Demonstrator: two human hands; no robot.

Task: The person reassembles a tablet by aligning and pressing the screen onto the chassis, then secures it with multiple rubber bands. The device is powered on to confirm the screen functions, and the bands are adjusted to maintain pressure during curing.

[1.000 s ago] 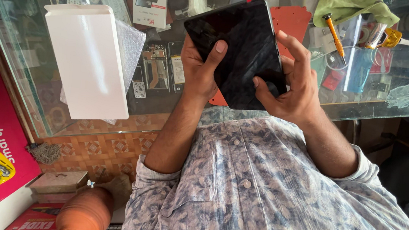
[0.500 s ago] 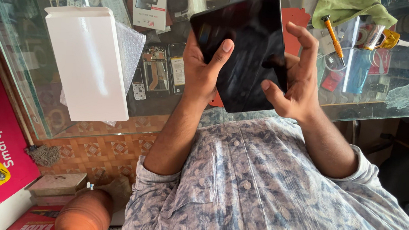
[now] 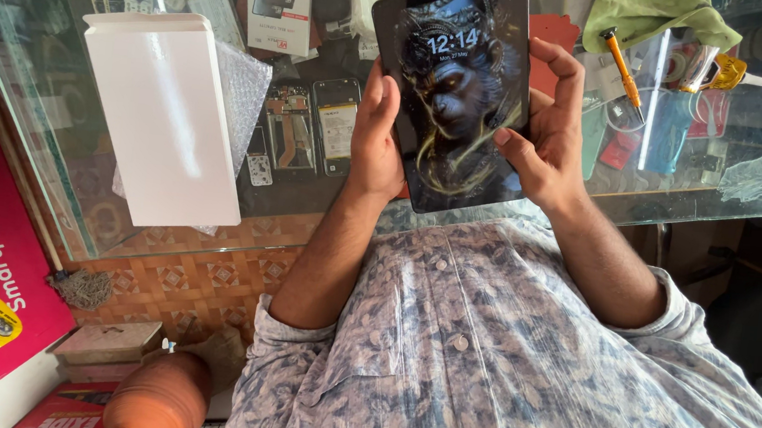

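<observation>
Clearly the tablet [image 3: 457, 86] is lifted off the glass counter [image 3: 727, 196] and tipped back toward the person's face so the lit screen can be read. The left hand [image 3: 377, 139] grips its left edge, thumb lying along the screen, and the right hand [image 3: 547, 132] clasps the right edge, fingers curled behind and thumb on the glass. Its long side runs away from the body, top end farthest, leaning slightly left; a white box [image 3: 162, 118] stands apart to its left.

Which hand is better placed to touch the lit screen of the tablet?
Probably the right hand: its thumb tip already lies on the tablet screen edge, while the left hand grips the other side, its thumb along the border, supporting it.
</observation>
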